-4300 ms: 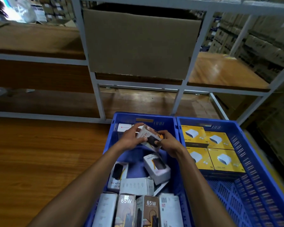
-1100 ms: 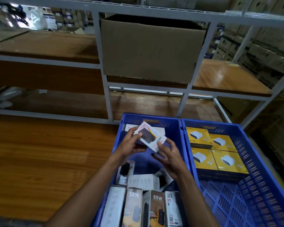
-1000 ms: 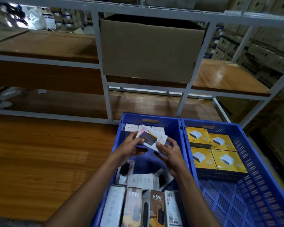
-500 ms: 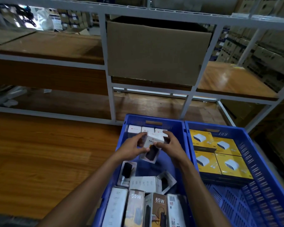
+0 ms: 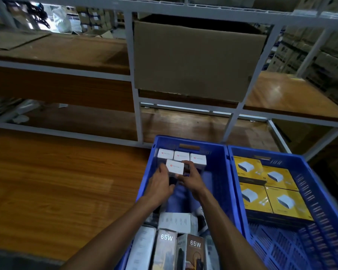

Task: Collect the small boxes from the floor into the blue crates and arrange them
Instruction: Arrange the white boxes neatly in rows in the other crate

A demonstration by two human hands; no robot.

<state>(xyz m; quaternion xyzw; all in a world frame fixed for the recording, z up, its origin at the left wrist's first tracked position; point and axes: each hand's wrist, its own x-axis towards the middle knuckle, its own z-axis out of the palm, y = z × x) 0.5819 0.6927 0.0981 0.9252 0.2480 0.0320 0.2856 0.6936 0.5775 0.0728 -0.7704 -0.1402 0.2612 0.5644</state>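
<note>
In the head view, two blue crates (image 5: 225,172) of slotted plastic are seen side by side. One small white box (image 5: 175,167) is gripped between the left hand (image 5: 160,184) and right hand (image 5: 193,179), just before three matching boxes (image 5: 181,157) at the far wall. Four yellow boxes (image 5: 269,188) are counted in the right crate. Nearer cartons are cut off below.

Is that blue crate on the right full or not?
Partly full. The right crate holds yellow boxes at its far end; its near floor is bare.
</note>
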